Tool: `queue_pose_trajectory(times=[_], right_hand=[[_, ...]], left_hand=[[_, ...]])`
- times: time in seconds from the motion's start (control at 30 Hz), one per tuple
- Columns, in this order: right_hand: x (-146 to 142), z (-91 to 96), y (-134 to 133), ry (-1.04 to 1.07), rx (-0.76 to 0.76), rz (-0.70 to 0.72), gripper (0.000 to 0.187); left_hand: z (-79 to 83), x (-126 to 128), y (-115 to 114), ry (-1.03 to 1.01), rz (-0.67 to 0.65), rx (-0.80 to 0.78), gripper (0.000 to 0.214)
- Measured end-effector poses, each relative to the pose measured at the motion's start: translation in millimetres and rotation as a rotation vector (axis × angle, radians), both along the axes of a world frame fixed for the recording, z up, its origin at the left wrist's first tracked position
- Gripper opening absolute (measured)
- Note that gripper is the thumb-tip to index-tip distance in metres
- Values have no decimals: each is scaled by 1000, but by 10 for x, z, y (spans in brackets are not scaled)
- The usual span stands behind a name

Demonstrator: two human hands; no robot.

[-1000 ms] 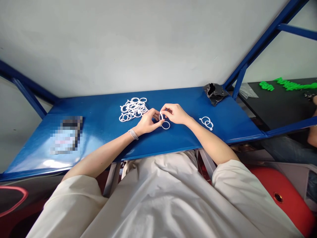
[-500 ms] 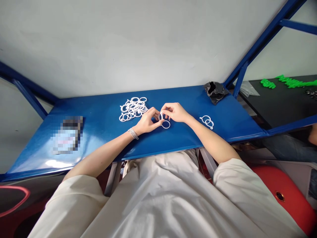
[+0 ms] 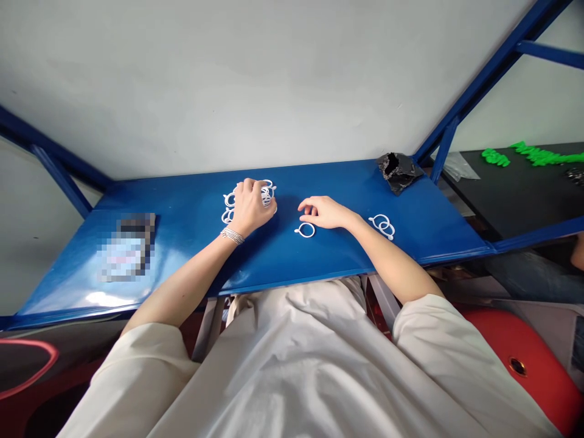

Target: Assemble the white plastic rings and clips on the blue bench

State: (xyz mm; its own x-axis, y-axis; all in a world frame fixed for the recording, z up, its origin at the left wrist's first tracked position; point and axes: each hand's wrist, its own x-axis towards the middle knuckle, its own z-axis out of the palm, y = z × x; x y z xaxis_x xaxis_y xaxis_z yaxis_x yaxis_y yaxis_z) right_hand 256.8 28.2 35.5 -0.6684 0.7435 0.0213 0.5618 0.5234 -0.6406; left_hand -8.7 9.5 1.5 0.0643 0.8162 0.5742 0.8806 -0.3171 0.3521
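A pile of white rings [image 3: 266, 196] with small tabs, looking like plastic curtain rings, lies on the blue table [image 3: 269, 261]. My left hand [image 3: 249, 204] reaches over this pile, fingers bent and thumb apart, hiding much of it. Whether its fingertips touch a ring is hidden. A single white ring [image 3: 306, 230] lies flat in front of me, its tab pointing left. Just above and to the right of it hovers my right hand [image 3: 323, 212], open with loosely curved fingers and nothing between them. Two overlapping white rings [image 3: 382, 225] lie farther right.
A crumpled black plastic bag [image 3: 396, 172] sits at the back right corner. On the left lies a blurred-out object [image 3: 128, 249]. Blue frame bars [image 3: 442, 149] rise at both sides. Beyond the right one, a black table [image 3: 515, 188] bears green items [image 3: 542, 155].
My left hand has moved left and away from my right hand, onto the pile. The ring between my hands has been let go and lies on the table; my right hand has loosened.
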Motion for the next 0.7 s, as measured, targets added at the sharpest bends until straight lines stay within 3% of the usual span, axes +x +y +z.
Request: queue_pose_trajectory(times=[0.13,0.3,0.4,0.57,0.7], right_hand=[[0,32,-16,-120,-18,84,30],[-25,68,-59,-136,-52,118,10],[-38,58,-66,-88,-41,98,8],[-57,20,-50,118,75,-19,5],[-75,22,-71,252,59,-67,11]], left_hand=[[-70,-102,71,22,139,-33,37],[-57,7,8,0,156,3,36],[18,118,-82,15,63,14,33],[122,294,-264,-6,-267,-59,27],[118,380,-332,-13,-306,-90,27]])
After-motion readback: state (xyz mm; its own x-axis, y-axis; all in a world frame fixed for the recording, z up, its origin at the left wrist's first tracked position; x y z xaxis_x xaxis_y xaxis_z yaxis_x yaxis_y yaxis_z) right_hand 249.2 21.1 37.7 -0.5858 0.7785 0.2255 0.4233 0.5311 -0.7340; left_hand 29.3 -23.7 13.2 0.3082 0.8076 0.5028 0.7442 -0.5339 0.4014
